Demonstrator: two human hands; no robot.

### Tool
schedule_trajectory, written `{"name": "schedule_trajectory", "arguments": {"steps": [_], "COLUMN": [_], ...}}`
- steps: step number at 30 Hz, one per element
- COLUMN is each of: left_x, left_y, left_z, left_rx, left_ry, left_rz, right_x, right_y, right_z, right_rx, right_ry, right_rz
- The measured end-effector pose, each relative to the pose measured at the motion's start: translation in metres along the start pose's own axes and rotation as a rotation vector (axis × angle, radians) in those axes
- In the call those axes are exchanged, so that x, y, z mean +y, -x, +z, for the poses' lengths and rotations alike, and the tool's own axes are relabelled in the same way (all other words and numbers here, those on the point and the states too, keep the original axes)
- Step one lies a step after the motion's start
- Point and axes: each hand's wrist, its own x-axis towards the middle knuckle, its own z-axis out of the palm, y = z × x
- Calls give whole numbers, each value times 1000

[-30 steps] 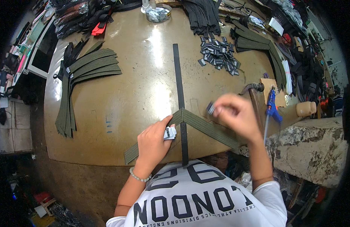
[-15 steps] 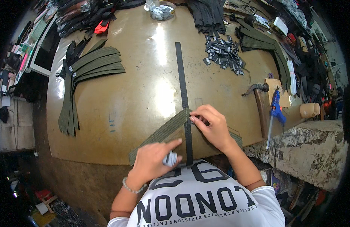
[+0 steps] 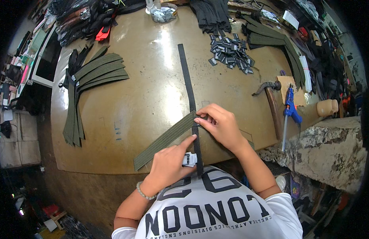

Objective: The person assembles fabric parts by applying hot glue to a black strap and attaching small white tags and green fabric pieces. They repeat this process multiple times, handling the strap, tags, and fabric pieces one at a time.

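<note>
A long narrow black strap (image 3: 186, 75) lies lengthwise on the table, its near end against my shirt. A wide ribbed olive webbing strap (image 3: 162, 141) meets it at an angle, and its other part shows beyond my right forearm. My right hand (image 3: 222, 125) pinches the olive strap where the two cross; the fingers hide part of that spot. In my left hand (image 3: 168, 163) is a small stack of white labels (image 3: 190, 159), tucked under the palm side. Its index fingertip rests at the black strap, just below the crossing.
Olive straps (image 3: 98, 71) lie fanned out at left. Small dark labels (image 3: 232, 55) are heaped at far right, near more olive straps (image 3: 268, 38). A hammer (image 3: 274, 107), a blue glue gun (image 3: 290, 107) and a tape roll (image 3: 327, 107) sit by the right edge. A clear tub (image 3: 164, 14) stands at the back.
My left hand has moved right and up, bringing its index finger to the black strap with the labels still held. My right hand keeps its pinch at the crossing.
</note>
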Motion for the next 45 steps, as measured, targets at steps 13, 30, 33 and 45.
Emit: {"name": "schedule_trajectory", "arguments": {"steps": [13, 30, 33, 45], "left_x": [-24, -12, -10, -6], "left_y": [-46, -65, -66, -57], "left_z": [0, 4, 4, 6], "left_rx": [236, 288, 286, 220], "left_ry": [181, 149, 115, -188], "left_rz": [32, -261, -310, -121], "right_x": [3, 6, 12, 17], "right_y": [3, -15, -34, -57], "right_z": [-2, -18, -17, -14], "right_rx": [-22, -171, -251, 128], "right_ry": [-89, -120, -129, 406], "right_rz": [60, -81, -57, -51]}}
